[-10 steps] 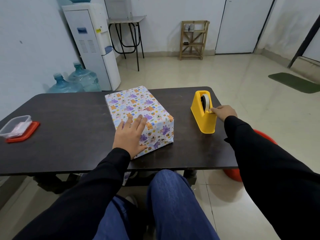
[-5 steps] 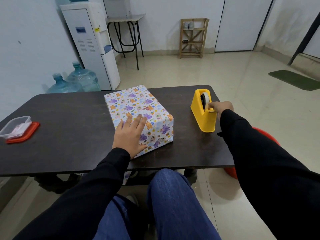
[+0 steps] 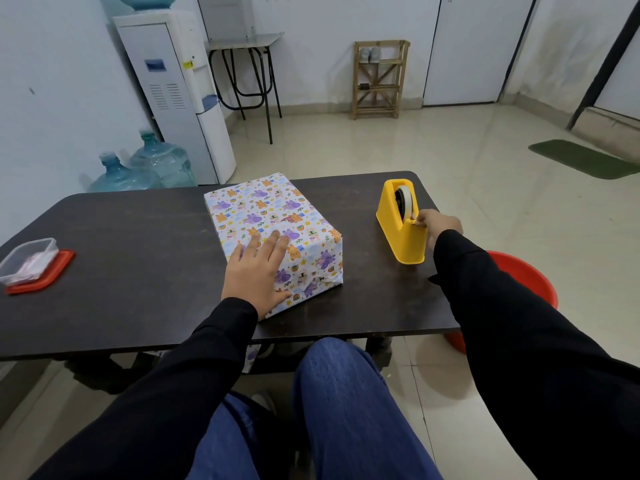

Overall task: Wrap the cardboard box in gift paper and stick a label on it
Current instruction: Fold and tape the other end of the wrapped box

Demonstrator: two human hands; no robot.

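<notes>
The box (image 3: pixel 270 216), wrapped in white gift paper with small cartoon animals, lies in the middle of the dark table (image 3: pixel 131 244). My left hand (image 3: pixel 256 271) rests flat on the near part of its top, fingers straight. To the right stands a yellow tape dispenser (image 3: pixel 398 230) with a roll of tape in it. My right hand (image 3: pixel 438 225) is at the dispenser's near end, fingertips pinching the tape end at the cutter.
A clear plastic container (image 3: pixel 29 259) on a red lid sits at the table's left edge. A red tub (image 3: pixel 526 275) stands on the floor right of the table. Water bottles (image 3: pixel 149 168) and a dispenser (image 3: pixel 176 91) stand behind the table.
My right hand has stayed at the dispenser's cutter, closing its fingertips on the tape end. The left hand and box have not moved.
</notes>
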